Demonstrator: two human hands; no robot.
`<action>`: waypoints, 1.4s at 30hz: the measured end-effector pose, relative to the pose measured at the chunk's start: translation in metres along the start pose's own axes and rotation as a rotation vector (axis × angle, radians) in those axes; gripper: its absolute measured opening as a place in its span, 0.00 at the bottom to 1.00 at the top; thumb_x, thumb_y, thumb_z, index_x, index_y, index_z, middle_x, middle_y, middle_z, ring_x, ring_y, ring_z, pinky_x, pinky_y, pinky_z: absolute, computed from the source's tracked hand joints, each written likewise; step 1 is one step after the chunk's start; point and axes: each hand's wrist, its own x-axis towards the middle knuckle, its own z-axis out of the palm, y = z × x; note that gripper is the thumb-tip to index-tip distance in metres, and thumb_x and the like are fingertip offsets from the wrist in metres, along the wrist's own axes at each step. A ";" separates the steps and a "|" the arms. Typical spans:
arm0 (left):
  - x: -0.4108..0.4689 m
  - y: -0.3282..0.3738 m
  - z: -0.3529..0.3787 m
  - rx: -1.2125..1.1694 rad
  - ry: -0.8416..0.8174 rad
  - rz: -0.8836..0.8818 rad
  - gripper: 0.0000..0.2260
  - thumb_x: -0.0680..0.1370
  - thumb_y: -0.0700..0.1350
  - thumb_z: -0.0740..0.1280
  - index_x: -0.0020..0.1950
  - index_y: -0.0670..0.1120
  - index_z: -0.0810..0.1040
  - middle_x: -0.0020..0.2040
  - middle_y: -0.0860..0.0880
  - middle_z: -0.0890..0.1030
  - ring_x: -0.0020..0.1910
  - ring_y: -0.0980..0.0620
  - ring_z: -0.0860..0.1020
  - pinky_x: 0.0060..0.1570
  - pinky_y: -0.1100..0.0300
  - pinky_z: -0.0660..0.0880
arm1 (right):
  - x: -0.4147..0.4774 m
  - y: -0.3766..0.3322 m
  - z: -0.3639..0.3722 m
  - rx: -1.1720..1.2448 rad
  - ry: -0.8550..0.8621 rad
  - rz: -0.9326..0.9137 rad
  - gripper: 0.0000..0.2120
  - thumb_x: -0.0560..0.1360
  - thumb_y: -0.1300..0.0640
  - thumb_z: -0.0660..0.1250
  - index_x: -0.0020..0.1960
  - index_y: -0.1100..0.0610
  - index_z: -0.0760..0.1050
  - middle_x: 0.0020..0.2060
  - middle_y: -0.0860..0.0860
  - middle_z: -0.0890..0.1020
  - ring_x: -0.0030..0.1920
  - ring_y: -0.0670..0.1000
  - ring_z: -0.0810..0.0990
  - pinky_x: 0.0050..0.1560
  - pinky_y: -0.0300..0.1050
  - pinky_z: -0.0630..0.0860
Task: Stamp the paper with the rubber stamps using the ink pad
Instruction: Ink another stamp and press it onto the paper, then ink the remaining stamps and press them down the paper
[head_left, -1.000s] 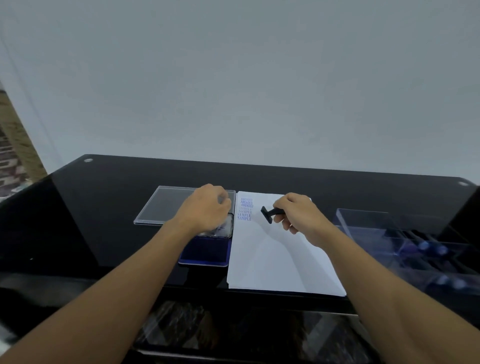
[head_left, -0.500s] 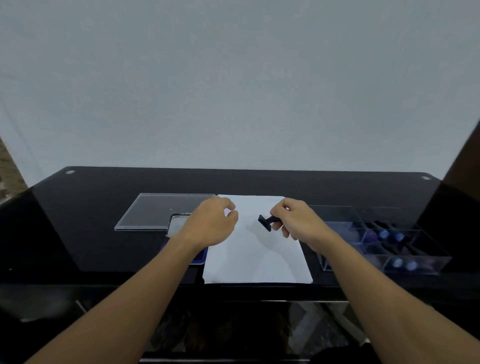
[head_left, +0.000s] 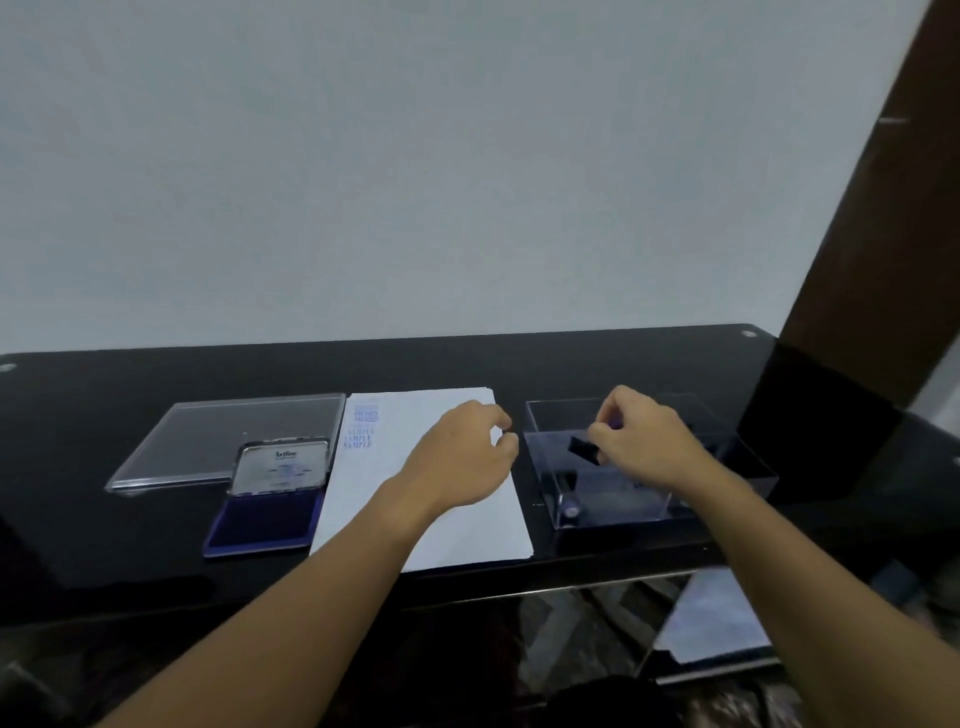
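Gently — the right hand (head_left: 644, 441) pinches the stamp (head_left: 582, 449) over the clear box (head_left: 613, 506) toward the tabletop's right edge. Lower it straight in; the left hand (head_left: 457, 460) hangs loosely curled, empty

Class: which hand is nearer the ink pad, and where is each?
Left. The left hand is over the paper, right of the ink pad; the right hand, holding a stamp, is farther right over the clear box.
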 end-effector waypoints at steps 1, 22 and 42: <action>0.001 0.004 0.003 -0.001 -0.005 0.005 0.15 0.83 0.49 0.59 0.67 0.48 0.76 0.68 0.50 0.76 0.65 0.51 0.74 0.57 0.63 0.65 | 0.000 0.003 0.000 -0.033 -0.004 0.006 0.05 0.77 0.52 0.64 0.48 0.53 0.72 0.44 0.51 0.79 0.42 0.52 0.78 0.35 0.45 0.72; 0.026 0.018 0.051 -0.001 -0.012 0.055 0.15 0.81 0.50 0.61 0.66 0.49 0.76 0.66 0.51 0.76 0.61 0.53 0.74 0.60 0.58 0.74 | -0.005 0.021 0.019 -0.336 -0.076 -0.026 0.10 0.77 0.47 0.64 0.51 0.53 0.71 0.43 0.48 0.77 0.46 0.51 0.77 0.47 0.47 0.72; 0.024 0.019 0.055 -0.004 -0.013 0.068 0.14 0.82 0.49 0.62 0.66 0.49 0.76 0.67 0.51 0.75 0.63 0.53 0.74 0.63 0.56 0.74 | -0.006 0.027 0.019 -0.333 -0.099 -0.072 0.11 0.79 0.51 0.60 0.44 0.54 0.78 0.38 0.48 0.81 0.40 0.49 0.78 0.45 0.49 0.74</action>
